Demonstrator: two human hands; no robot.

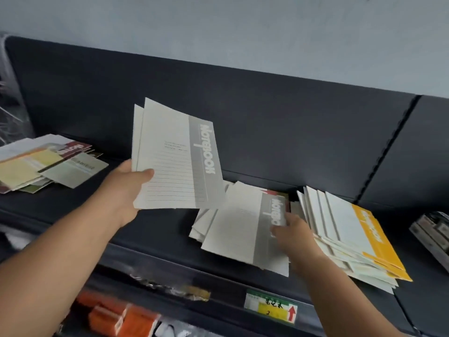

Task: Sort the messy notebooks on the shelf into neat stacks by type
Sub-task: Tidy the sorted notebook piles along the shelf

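Notebooks [177,156] look thin, light, floppy; left hand [128,186] pinches two at seven o'clock corner; right hand [291,232] presses flat on grey pile [243,229].

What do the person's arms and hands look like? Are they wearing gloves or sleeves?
No gloves and no sleeves in view. Both forearms are bare right down to the picture's edge. The left hand and right hand show no rings, watch or bracelet, though the picture is slightly blurry.

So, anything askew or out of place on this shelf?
Yes. The grey notebooks under the right hand lie fanned out, overhanging the shelf edge. The yellow notebooks are splayed too. The mixed pile at left is jumbled.
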